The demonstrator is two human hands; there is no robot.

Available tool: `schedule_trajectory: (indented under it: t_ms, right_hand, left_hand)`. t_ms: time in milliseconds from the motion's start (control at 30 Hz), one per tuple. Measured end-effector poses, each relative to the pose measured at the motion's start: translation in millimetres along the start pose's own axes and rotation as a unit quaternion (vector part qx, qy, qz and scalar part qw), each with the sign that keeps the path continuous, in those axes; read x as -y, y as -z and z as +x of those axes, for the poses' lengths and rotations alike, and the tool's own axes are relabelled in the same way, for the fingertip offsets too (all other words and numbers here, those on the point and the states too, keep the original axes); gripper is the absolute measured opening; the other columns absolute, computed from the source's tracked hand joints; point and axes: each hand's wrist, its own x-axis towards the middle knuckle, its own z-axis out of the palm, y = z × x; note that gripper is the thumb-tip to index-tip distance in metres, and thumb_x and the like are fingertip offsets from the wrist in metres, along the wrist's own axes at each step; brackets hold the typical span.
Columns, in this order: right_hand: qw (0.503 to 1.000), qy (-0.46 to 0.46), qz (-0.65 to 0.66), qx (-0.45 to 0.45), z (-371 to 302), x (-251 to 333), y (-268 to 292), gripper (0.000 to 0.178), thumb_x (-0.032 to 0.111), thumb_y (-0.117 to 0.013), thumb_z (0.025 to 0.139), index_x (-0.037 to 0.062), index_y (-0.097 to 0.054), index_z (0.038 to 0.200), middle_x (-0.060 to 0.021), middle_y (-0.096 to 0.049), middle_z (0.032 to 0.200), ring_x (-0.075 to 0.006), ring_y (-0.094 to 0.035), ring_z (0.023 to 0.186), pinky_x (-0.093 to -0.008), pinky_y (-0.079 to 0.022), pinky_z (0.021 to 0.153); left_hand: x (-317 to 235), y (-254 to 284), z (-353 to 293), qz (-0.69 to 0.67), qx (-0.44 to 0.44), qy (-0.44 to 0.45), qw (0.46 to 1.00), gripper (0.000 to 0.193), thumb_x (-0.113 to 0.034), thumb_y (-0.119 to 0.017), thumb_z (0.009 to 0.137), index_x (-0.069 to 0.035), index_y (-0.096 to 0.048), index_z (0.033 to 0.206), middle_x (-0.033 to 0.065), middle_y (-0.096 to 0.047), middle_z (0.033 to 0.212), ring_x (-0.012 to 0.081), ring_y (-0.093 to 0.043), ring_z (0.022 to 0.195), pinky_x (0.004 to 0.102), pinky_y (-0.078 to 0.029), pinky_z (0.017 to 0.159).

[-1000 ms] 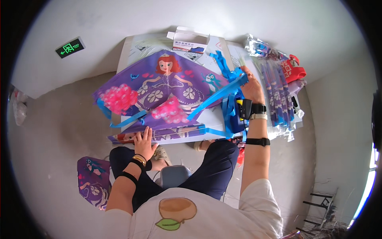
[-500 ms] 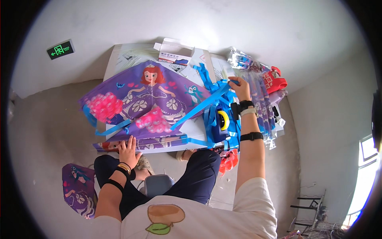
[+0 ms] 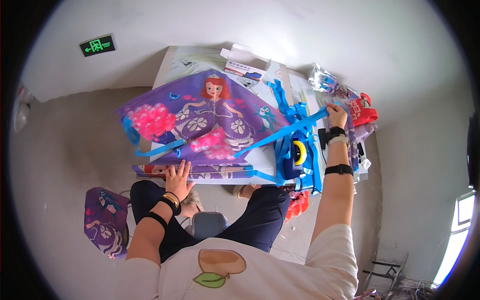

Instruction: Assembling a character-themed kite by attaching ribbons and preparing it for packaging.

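A purple kite (image 3: 202, 107) printed with a red-haired figure in a gown and pink balloons lies spread on the table. Along the near edge lies a folded kite (image 3: 210, 171) with a thin rod over it. My left hand (image 3: 178, 181) rests flat on the left part of it, fingers spread. At the right, my right hand (image 3: 337, 116) pinches the end of a blue ribbon (image 3: 285, 132), which stretches taut from the kite's lower right part. Beneath it, more blue ribbons lie tangled around a blue tape dispenser (image 3: 291, 162) with a yellow ring.
An open white box (image 3: 244, 65) stands at the table's (image 3: 167, 62) far side. Clear-wrapped packages (image 3: 327, 82) and a red bag (image 3: 362, 109) are at the right. Another purple kite (image 3: 106, 222) hangs low at the left. A grey stool (image 3: 207, 225) stands between my legs.
My right hand has moved right and a little nearer, drawing the ribbon end along. The left hand stays on the folded kite. The whole view has shifted, so things appear farther right.
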Motion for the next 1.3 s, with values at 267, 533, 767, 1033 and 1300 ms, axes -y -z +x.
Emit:
schedule_trajectory:
  t_ms: [267, 533, 767, 1033, 1300]
  right_hand:
    - [0.948, 0.315, -0.03, 0.04, -132, 199, -51, 0.014, 0.005, -0.067, 0.086, 0.0053, -0.074, 0.097, -0.0131, -0.07, 0.087, -0.0226, -0.067, 0.072, -0.0316, -0.052, 0.068]
    - [0.885, 0.431, 0.048, 0.169, -332, 261, -193, 0.026, 0.001, -0.066, 0.075, 0.0113, -0.072, 0.098, -0.0112, -0.067, 0.089, -0.0311, -0.067, 0.076, -0.0402, -0.055, 0.064]
    - [0.897, 0.349, -0.016, 0.27, -439, 243, -336, 0.018, 0.005, -0.063, 0.08, 0.0091, -0.068, 0.097, -0.0092, -0.065, 0.089, -0.0323, -0.068, 0.074, -0.0413, -0.057, 0.065]
    - [0.884, 0.218, -0.023, 0.413, -460, 213, -360, 0.056, 0.011, -0.067, 0.08, 0.0005, -0.05, 0.133, -0.0178, -0.056, 0.126, -0.0374, -0.067, 0.098, -0.0458, -0.057, 0.081]
    - [0.877, 0.16, 0.0, 0.454, -462, 208, -365, 0.08, 0.013, -0.069, 0.079, -0.0008, -0.03, 0.147, -0.0249, -0.049, 0.133, -0.0425, -0.062, 0.109, -0.0475, -0.055, 0.088]
  left_hand:
    - [4, -1, -3, 0.0, 0.023, -0.001, 1.0, 0.08, -0.046, -0.069, 0.085, -0.021, -0.036, 0.153, 0.0088, -0.035, 0.157, 0.04, -0.04, 0.127, 0.0581, -0.031, 0.106]
    - [-6, -21, 17, -0.029, 0.009, -0.042, 0.999, 0.077, -0.046, -0.069, 0.084, -0.022, -0.039, 0.151, 0.0079, -0.038, 0.156, 0.0417, -0.039, 0.13, 0.0583, -0.03, 0.108]
    - [24, -78, 10, -0.155, 0.055, -0.009, 0.986, 0.088, -0.048, -0.065, 0.086, -0.024, -0.022, 0.159, 0.0167, -0.025, 0.162, 0.0509, -0.031, 0.14, 0.0623, -0.029, 0.112]
    - [16, -46, 1, -0.078, -0.002, -0.022, 0.997, 0.08, -0.041, -0.067, 0.085, -0.011, -0.035, 0.152, 0.0146, -0.037, 0.154, 0.0466, -0.034, 0.133, 0.06, -0.028, 0.113]
    - [50, -71, -3, -0.159, -0.087, -0.057, 0.982, 0.078, -0.043, -0.072, 0.079, -0.01, -0.044, 0.144, 0.0129, -0.036, 0.152, 0.0389, -0.04, 0.131, 0.0537, -0.031, 0.112]
